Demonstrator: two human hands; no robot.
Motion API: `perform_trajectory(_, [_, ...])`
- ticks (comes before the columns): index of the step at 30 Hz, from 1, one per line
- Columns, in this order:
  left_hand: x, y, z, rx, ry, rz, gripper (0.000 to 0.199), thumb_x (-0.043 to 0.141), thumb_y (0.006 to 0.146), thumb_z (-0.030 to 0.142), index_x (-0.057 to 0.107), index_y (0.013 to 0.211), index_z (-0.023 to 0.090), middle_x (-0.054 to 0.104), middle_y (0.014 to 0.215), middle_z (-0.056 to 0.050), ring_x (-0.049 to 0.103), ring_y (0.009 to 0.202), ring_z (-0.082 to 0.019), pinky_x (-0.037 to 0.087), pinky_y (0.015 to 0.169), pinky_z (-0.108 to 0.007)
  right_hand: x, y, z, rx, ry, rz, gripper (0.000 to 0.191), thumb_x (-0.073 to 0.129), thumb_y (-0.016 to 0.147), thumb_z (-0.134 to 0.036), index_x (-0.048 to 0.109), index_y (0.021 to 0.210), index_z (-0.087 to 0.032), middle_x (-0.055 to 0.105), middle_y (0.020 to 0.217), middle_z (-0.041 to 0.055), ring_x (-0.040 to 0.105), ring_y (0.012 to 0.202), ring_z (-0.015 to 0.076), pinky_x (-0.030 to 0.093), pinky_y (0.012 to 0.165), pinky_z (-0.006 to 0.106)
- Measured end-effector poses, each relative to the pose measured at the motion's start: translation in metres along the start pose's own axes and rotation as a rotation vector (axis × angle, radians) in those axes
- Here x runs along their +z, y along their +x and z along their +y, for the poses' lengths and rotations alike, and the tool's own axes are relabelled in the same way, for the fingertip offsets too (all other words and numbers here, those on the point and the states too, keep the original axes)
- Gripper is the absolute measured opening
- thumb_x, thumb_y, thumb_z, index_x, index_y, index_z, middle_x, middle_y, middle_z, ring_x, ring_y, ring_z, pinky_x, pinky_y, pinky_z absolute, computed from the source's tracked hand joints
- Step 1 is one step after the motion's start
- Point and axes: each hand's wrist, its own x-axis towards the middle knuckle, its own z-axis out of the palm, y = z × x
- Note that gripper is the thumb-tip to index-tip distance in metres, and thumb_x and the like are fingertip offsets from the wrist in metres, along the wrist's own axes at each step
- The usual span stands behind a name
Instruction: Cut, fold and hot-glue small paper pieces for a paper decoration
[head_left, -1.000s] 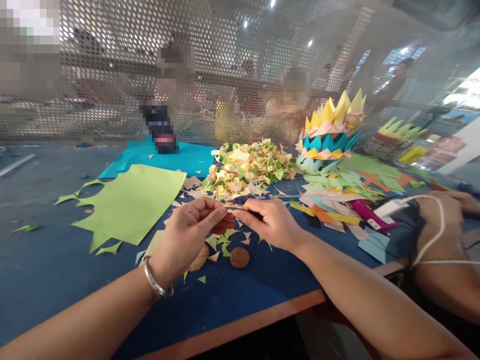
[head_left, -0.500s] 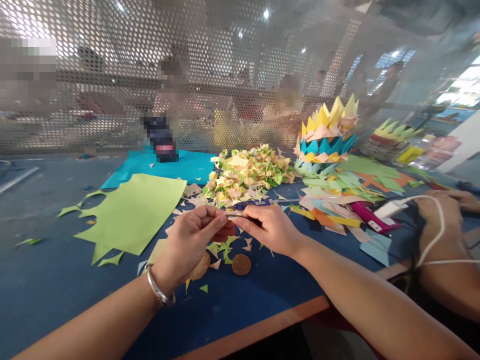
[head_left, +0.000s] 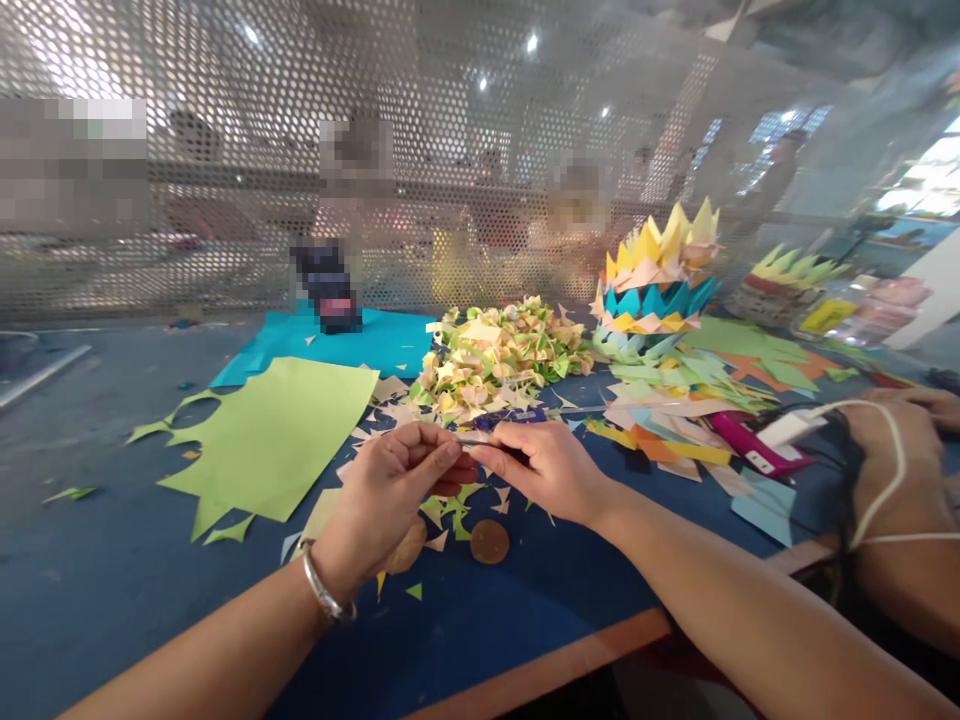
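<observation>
2 hands point(head_left: 409, 485) point(head_left: 551, 470) pinch-tight on slim item point(head_left: 474, 442)

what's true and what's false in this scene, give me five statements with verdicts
1. The fingers of the left hand and right hand pinch a small, thin item. True, though what it is cannot be told.
2. The flat, round brown disc lies on the bright blue paper. False: the disc lies on the dark blue tabletop.
3. A silver-coloured metal bracelet circles the left wrist. True.
4. The large light-green paper sheet has only straight, uncut edges. False: the sheet has jagged, notched edges.
5. A heap of small pale paper pieces lies beyond the hands. True.
</observation>
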Motion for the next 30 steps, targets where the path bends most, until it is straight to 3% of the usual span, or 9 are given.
perform_trajectory(21, [0.0038, 0.0005, 0.0025, -0.027, 0.006, 0.013, 0.014, 0.069, 0.082, 0.03, 0.063, 0.079, 0.019, 0.074, 0.069, -0.002, 0.073, 0.067, -0.015, 0.06, 0.069, -0.026, 0.0006, -0.0005, 0.0007, 0.001, -0.029, -0.016, 0.045, 0.05, 0.099, -0.049, 0.054, 0.066, -0.018, 0.045, 0.054, -0.0034, 0.04, 0.049, 0.0079, 0.03, 0.05, 0.024])
perform_trajectory(30, [0.0046, 0.0, -0.0007, 0.002, 0.015, 0.002, 0.019, 0.071, 0.08, 0.035, 0.063, 0.08, 0.019, 0.073, 0.071, -0.002, 0.072, 0.069, -0.016, 0.06, 0.071, -0.028, 0.0007, -0.0011, 0.0017, 0.009, -0.046, -0.013, 0.048, 0.048, 0.099, -0.051, 0.048, 0.063, -0.019, 0.039, 0.053, -0.0049, 0.036, 0.048, 0.0071, 0.026, 0.05, 0.025])
